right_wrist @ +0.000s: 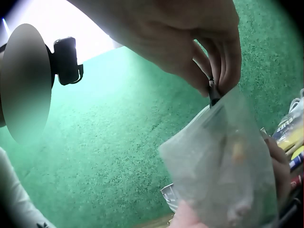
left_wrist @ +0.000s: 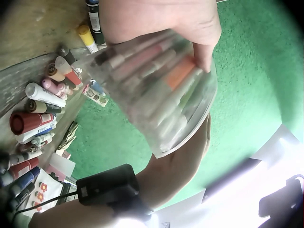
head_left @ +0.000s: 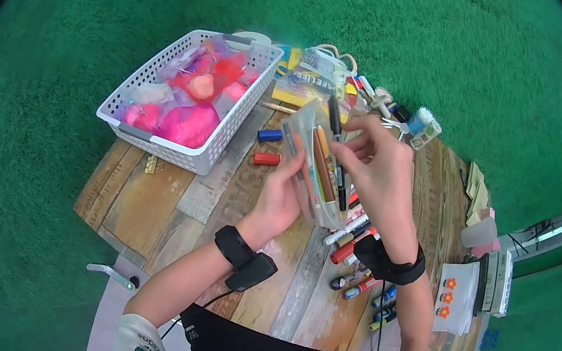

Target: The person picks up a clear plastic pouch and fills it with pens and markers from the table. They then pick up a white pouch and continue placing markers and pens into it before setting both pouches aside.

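My left hand (head_left: 277,203) grips a translucent plastic pouch (head_left: 305,116) from the side, thumb across its front. Several pens and markers, among them orange, brown and green ones, show inside the pouch. At its open mouth my right hand (head_left: 384,171) pinches a slim black pen (head_left: 334,119) between thumb and fingers. In the right wrist view the black pen (right_wrist: 213,95) points down into the pouch (right_wrist: 204,152), its lower part blurred behind the plastic. The left wrist view shows the pouch (left_wrist: 137,95) bulging with pens under the left hand (left_wrist: 161,19).
A white perforated basket (head_left: 226,136) of pink and red bagged items stands at the left. Near it lie a blue cap (head_left: 270,135) and a red cap (head_left: 267,159). Loose markers, including a red one (head_left: 341,254), lie below my right hand. Flower-printed paper (head_left: 456,298) sits at the right edge.
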The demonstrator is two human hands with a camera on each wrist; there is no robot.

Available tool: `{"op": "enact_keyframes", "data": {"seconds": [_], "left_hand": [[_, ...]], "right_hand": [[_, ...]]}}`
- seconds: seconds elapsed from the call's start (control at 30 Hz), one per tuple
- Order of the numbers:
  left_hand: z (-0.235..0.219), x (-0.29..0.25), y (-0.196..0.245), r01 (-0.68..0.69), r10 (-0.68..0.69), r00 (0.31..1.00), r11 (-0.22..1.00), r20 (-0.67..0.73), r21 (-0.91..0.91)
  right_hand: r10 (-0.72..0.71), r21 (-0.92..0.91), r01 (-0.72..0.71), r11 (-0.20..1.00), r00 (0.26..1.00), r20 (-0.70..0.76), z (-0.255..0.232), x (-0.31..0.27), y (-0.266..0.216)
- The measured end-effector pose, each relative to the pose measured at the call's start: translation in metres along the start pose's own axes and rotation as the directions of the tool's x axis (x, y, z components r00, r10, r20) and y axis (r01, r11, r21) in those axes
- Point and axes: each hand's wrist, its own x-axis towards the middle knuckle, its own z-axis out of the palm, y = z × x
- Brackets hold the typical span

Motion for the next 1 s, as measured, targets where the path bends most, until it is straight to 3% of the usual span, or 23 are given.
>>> {"op": "enact_keyframes", "data": {"seconds": [0.1,0.33,0.57,0.67,0.73,0.87,1.0], "left_hand": [[-0.004,0.003,-0.002,-0.025,0.025,1.0,0.999,0.001,-0.028],[-0.009,0.003,0.0,0.0,0.0,1.0,0.998,0.002,-0.059],[-0.004,0.001,0.0,0.009,-0.009,1.0,0.998,0.006,-0.058],[0.0,-0.002,0.0,0.02,-0.021,1.0,0.998,-0.013,-0.057],[0.001,-0.003,0.001,0.022,-0.025,0.999,0.998,-0.037,-0.059],[0.001,-0.001,0.001,0.024,-0.025,1.0,0.999,-0.02,-0.042],[-0.006,-0.001,-0.001,0.047,-0.046,0.999,0.998,0.021,-0.05]], "right_hand": [[-0.075,-0.067,0.078,0.995,0.996,0.054,0.005,-0.006,0.004],[-0.07,-0.177,0.09,0.98,0.991,0.118,0.006,-0.009,-0.001],[-0.075,-0.12,0.086,0.989,0.993,0.091,0.004,-0.011,0.002],[-0.154,-0.151,0.176,0.973,0.976,0.152,-0.001,-0.012,0.004],[-0.324,-0.327,0.349,0.878,0.937,0.129,-0.003,-0.013,0.002],[-0.309,-0.325,0.335,0.884,0.942,0.131,-0.003,-0.012,0.01],[-0.212,-0.207,0.245,0.947,0.963,0.166,-0.005,-0.011,0.012]]}}
